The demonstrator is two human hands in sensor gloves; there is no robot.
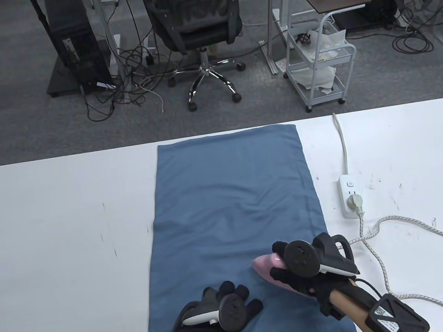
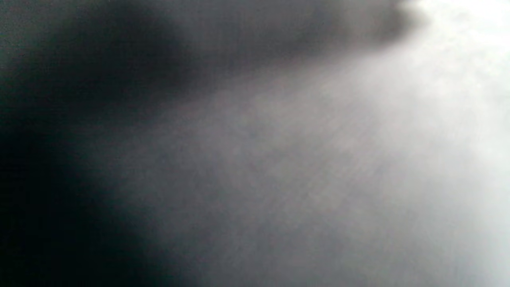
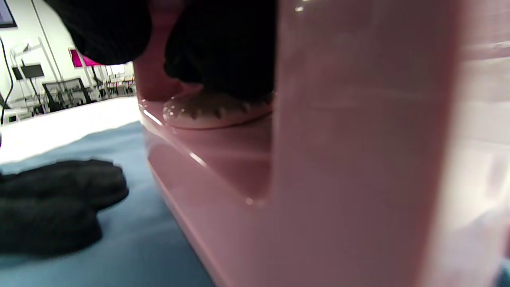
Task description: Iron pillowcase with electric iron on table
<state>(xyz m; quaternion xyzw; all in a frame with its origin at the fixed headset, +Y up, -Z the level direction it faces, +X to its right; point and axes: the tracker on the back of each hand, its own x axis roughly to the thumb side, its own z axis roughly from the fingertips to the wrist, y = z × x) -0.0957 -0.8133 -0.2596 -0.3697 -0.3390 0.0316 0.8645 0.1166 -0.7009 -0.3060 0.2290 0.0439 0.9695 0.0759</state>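
A blue pillowcase lies lengthwise on the white table, with creases across its middle. My right hand grips the handle of a pink electric iron that sits on the pillowcase's near right part. The iron's pink body fills the right wrist view, with my fingers around its handle. My left hand rests flat on the pillowcase near its front edge, fingers spread; it also shows in the right wrist view. The left wrist view is a grey blur.
A white power strip lies right of the pillowcase with the iron's plug in it. The braided cord loops over the table's right side. Beyond the far edge stand an office chair and a white cart.
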